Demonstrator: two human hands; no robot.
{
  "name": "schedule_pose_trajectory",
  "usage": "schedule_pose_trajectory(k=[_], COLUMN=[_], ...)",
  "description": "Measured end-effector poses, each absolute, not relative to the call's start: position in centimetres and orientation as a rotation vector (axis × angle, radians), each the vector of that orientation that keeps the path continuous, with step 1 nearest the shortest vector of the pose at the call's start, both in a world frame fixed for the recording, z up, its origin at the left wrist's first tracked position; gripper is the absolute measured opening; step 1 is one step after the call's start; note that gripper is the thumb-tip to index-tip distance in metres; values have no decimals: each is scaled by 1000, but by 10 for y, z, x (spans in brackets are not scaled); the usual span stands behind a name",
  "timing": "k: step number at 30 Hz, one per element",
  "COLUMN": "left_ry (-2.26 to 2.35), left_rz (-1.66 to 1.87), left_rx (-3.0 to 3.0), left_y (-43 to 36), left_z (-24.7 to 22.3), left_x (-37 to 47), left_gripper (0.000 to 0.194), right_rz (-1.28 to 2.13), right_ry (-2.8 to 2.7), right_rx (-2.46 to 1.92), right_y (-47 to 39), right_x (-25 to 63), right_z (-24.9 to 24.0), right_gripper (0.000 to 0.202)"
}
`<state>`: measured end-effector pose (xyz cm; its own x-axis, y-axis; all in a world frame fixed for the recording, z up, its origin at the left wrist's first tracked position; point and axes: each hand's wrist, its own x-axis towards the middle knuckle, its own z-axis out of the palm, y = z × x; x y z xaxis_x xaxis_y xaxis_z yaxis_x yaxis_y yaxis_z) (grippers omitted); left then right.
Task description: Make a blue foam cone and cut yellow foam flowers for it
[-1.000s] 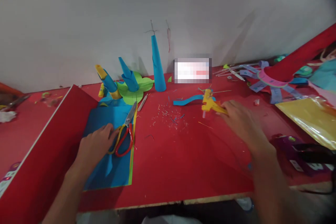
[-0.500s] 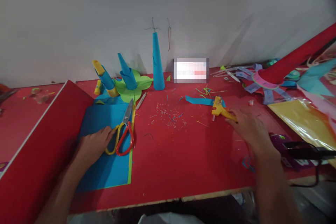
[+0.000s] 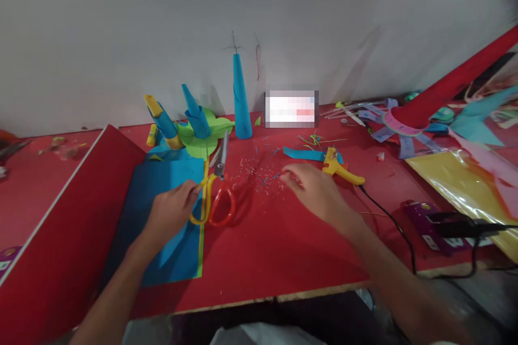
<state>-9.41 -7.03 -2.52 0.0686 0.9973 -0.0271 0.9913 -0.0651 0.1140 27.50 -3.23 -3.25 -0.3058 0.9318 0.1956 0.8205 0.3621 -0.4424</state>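
Note:
My left hand (image 3: 172, 206) grips the yellow handle of a pair of scissors (image 3: 222, 172), whose other handle is red and whose blades point away from me. Beneath that hand lie blue paper sheets (image 3: 174, 259) with a yellow-green edge. My right hand (image 3: 313, 186) hovers over the table by small paper scraps (image 3: 263, 172), fingers apart and bent, holding nothing that I can see. Just right of it, a yellow glue gun (image 3: 342, 171) rests partly on a blue paper strip (image 3: 303, 154); its black cord runs toward the front edge.
A blue paper cone (image 3: 242, 102) with wire on top stands near the wall. Left of it are rolled blue pieces and green paper petals (image 3: 220, 126). A red board (image 3: 73, 226) leans at left. On the right are a red cone (image 3: 437, 91), a yellow packet (image 3: 457, 178) and a purple box (image 3: 424, 221).
My right hand has let go of the glue gun and moved left toward the middle. My left hand has lifted the scissors and carried them to the right.

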Motion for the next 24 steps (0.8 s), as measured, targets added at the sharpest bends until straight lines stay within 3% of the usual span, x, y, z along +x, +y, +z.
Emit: schedule_pose_trajectory(k=[4,7,12,16,19,24], left_ry=[1907,1841,1899,1891,1815,2011], left_rz=[153,140,104,179,375,722], left_rx=[2175,2153,2122,2151,2122,2084], left_y=[-57,-55,-57,-55,-50,-40], left_z=[-44,-51,-54,-61,-64,-60], left_x=[-42,-16,-3,-12,-31,-72], left_gripper=[34,34,33,37,42,38], right_rz=[740,864,689,512,459,457], right_ry=[-2180,-2139,-2240,-2286,-2322,-2318], right_rx=[-1534,-1514,-1576,-1671,-1612,-1446], right_y=[-33,-31,-38,-47,-51,-51], right_x=[232,225,223,217,217,227], right_z=[-52,-65,-78,-83,-84,-86], right_gripper=[34,25,16,25,33,27])
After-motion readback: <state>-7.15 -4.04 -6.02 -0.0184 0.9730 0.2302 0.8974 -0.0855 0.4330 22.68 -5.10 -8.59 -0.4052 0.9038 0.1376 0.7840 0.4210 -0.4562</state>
